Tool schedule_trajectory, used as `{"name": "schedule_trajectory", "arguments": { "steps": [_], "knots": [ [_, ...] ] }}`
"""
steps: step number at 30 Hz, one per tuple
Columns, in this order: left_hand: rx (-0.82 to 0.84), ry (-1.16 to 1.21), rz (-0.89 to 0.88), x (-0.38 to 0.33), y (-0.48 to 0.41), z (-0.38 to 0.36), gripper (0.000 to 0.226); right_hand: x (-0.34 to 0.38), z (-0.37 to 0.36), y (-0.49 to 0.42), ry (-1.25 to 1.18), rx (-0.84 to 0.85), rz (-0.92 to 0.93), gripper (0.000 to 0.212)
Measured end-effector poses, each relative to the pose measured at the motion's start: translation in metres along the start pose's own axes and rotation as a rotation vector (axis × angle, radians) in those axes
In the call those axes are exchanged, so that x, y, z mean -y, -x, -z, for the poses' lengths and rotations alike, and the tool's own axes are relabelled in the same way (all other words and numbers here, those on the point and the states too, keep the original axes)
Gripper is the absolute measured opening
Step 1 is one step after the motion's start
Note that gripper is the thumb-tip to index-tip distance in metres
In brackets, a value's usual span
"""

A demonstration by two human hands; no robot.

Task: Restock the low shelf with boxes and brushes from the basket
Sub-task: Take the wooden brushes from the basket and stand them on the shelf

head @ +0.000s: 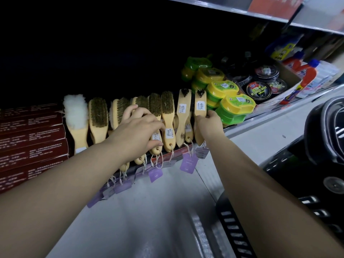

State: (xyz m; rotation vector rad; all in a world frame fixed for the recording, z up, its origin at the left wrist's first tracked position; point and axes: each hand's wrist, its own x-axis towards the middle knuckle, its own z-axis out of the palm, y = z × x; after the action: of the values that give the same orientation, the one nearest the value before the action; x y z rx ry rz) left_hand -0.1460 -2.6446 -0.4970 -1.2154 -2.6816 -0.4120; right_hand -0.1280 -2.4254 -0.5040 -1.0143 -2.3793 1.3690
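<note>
Dark red boxes (31,138) are stacked flat at the left end of the low shelf (247,123), their ends flush with its front edge. Just beside them stands a white wool brush (76,116), first in a row of wooden brushes leaning upright, handles hanging over the lip and purple tags (188,164) dangling below.

The left hand (137,131) lies over the middle brushes (155,108), fingers bent and slightly spread across them, the thumb tucked against one handle. They are packed side by side, touching, with no gap left between them.

The right hand (210,123) grips the rightmost brush (200,107) low on its handle, fingers curled close together around it. That brush stands at the end of the row, almost against the stacked green and yellow tins (236,107).

Past those sit black tins (258,90) in a cardboard tray, then bottles (307,79). The black basket (316,127) stands on the floor (149,220) at far right (its contents are too dark to tell), leaving bare floor under both forearms.
</note>
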Motion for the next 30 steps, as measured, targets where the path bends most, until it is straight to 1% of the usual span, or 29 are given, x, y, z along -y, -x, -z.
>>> {"name": "schedule_trajectory", "arguments": {
  "steps": [2,4,8,13,16,19,22,27,28,30],
  "knots": [
    [-0.002,0.002,0.003,0.001,0.001,0.000,0.041,0.001,0.004,-0.002,0.014,-0.009,-0.027,0.046],
    [-0.004,0.011,0.005,0.001,0.002,0.000,0.040,0.002,0.007,-0.004,-0.004,-0.027,-0.014,0.050],
    [0.008,0.021,0.004,-0.002,0.003,-0.002,0.041,0.007,0.004,-0.007,-0.100,-0.009,-0.018,0.046],
    [0.020,0.046,-0.002,-0.006,0.005,-0.005,0.040,0.006,-0.001,-0.008,-0.100,0.015,-0.010,0.039],
    [0.033,0.049,-0.007,-0.005,0.006,-0.007,0.041,0.001,0.000,-0.008,-0.069,0.012,0.016,0.040],
    [0.039,0.042,-0.013,-0.004,0.007,-0.007,0.043,-0.004,0.001,-0.006,-0.045,0.017,0.038,0.045],
    [0.038,0.052,-0.018,-0.005,0.008,-0.005,0.043,-0.007,0.001,-0.005,-0.035,0.013,0.025,0.052],
    [0.040,0.088,-0.020,-0.002,0.009,0.002,0.040,-0.004,0.002,-0.001,-0.007,0.008,0.015,0.055],
    [0.040,0.091,-0.025,0.000,0.011,0.004,0.040,-0.003,0.003,0.001,0.018,0.013,0.015,0.055],
    [0.054,0.100,-0.033,0.006,0.014,0.012,0.040,0.001,0.004,0.006,0.150,-0.016,0.044,0.054]
  ]
}}
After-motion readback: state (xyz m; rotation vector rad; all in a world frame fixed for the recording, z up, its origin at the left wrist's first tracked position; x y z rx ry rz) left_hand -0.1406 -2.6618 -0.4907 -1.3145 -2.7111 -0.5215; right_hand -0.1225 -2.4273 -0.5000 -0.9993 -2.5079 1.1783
